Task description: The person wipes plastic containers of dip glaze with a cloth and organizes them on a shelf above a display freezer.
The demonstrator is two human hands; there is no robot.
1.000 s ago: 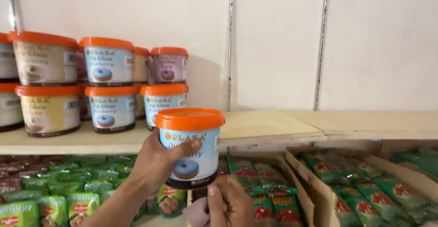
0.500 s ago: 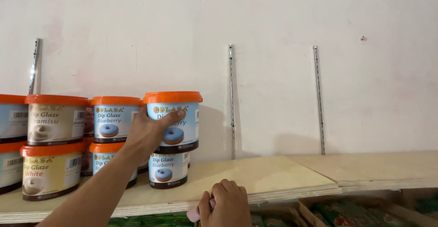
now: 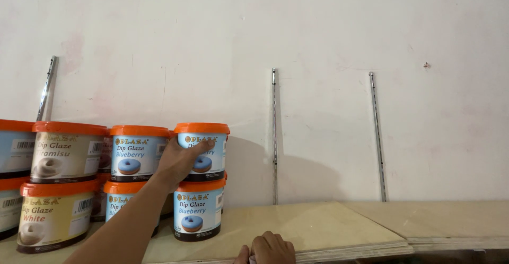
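Note:
My left hand grips a light-blue tub with an orange lid. The tub stands on top of a matching blue tub at the right end of the stacked rows on the wooden shelf. My fingers wrap the front of the upper tub. My right hand rests in a fist on the shelf's front edge, at the bottom of the view; I see nothing in it.
More orange-lidded tubs stand two high to the left, cream and blue ones. Two metal shelf rails run up the white wall. The plywood shelf stretches to the right.
My left hand lifted the blue tub from below shelf level and set it atop the right-hand stack. The camera tilted up, and the lower shelf of packets dropped out of view.

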